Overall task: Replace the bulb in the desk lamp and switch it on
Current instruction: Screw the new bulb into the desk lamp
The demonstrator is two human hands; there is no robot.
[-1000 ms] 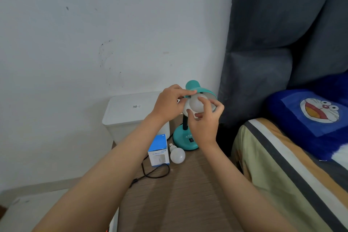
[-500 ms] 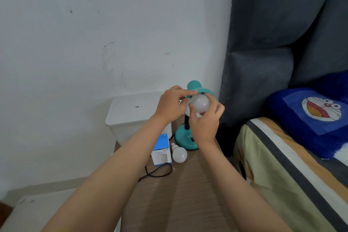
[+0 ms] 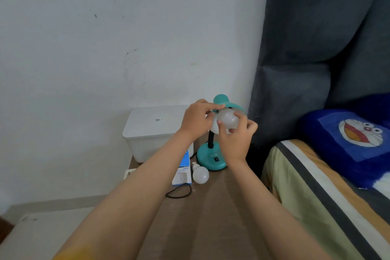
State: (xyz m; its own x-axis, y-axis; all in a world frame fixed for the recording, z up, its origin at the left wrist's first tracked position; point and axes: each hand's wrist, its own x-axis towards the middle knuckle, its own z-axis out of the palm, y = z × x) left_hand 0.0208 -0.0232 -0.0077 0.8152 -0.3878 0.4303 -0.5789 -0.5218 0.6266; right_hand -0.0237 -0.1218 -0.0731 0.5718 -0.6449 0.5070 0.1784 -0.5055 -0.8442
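Note:
A teal desk lamp stands on the wooden table, its round base (image 3: 211, 159) carrying a black switch on top. My left hand (image 3: 196, 120) pinches the rim of the teal shade (image 3: 226, 105) from the left. My right hand (image 3: 235, 136) grips a white bulb (image 3: 228, 119) from below, at the mouth of the shade; its screw end is hidden inside. A second white bulb (image 3: 200, 174) lies on the table left of the base, beside a blue and white bulb box (image 3: 183, 173).
A white lidded plastic bin (image 3: 156, 131) stands against the wall behind the box. A black cord (image 3: 179, 193) loops on the table (image 3: 211, 228). At the right are a bed with a striped sheet (image 3: 316, 196), a blue cartoon pillow (image 3: 354, 139) and a grey padded headboard (image 3: 306, 69).
My right hand has shifted its hold around the bulb at the shade, and the bulb shows further out of the shade. My left hand stays on the shade rim.

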